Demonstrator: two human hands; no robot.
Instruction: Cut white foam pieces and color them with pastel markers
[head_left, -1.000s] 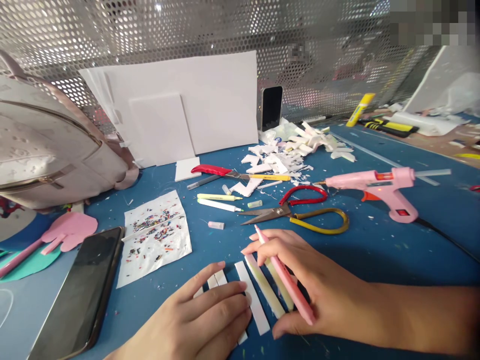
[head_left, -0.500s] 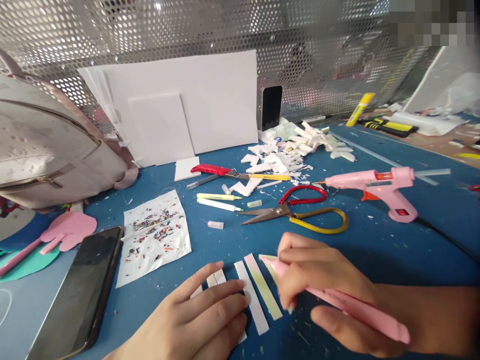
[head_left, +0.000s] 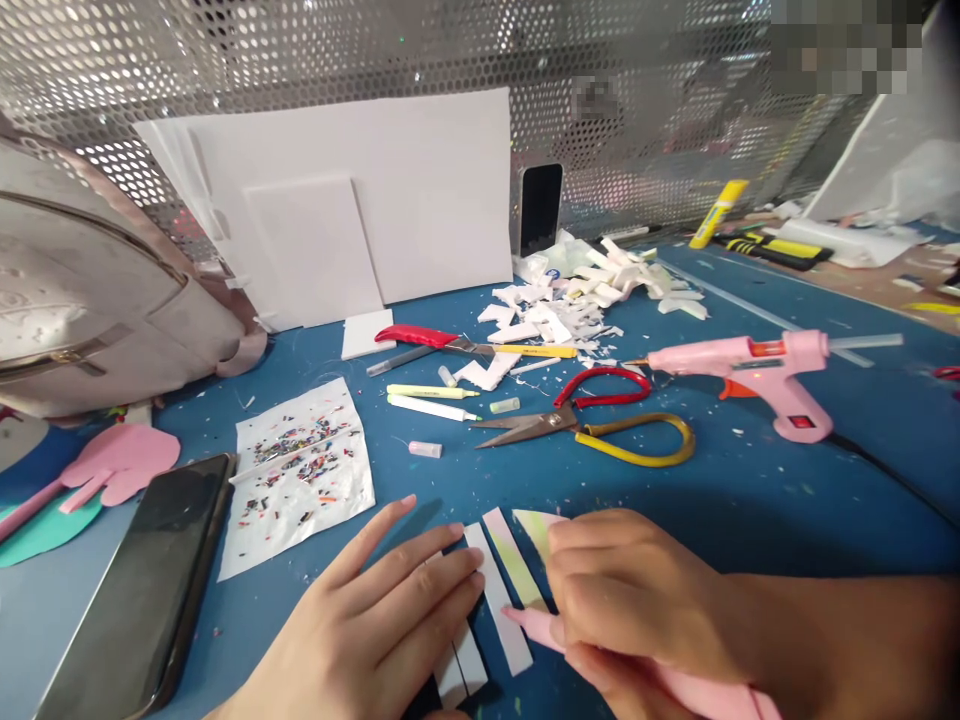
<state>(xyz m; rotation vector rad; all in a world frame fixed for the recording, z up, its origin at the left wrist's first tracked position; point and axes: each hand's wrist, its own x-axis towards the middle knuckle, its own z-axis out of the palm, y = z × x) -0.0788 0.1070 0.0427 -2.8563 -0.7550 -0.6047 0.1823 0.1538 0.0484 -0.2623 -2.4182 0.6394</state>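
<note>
My left hand [head_left: 382, 610] lies spread, palm down, over several white strips [head_left: 471, 660] that it partly hides. Its fingertips rest at the edge of a whitish strip [head_left: 499, 610]. In my right hand [head_left: 630, 590] a pink marker [head_left: 541, 628] is gripped, its tip at that strip's right side; whether it touches I cannot tell. Just right of it lies a strip tinted pink and yellow-green [head_left: 516, 555]. A further tinted strip [head_left: 534, 528] is mostly covered by my right fingers. Beyond my hands are a yellow-green marker [head_left: 431, 391] and a white-barrelled marker [head_left: 431, 408].
Red-and-yellow-handled scissors [head_left: 555, 420] lie behind my hands, near a pink glue gun [head_left: 739, 360]. White foam scraps [head_left: 562, 300] are heaped farther back. At left are a paper sheet with coloured bits [head_left: 300, 530], a dark phone [head_left: 142, 590] and a backpack [head_left: 112, 290].
My right hand has swung the marker round, so its tip now points left at the whitish strip. My left hand has shifted slightly left, fingers wider apart.
</note>
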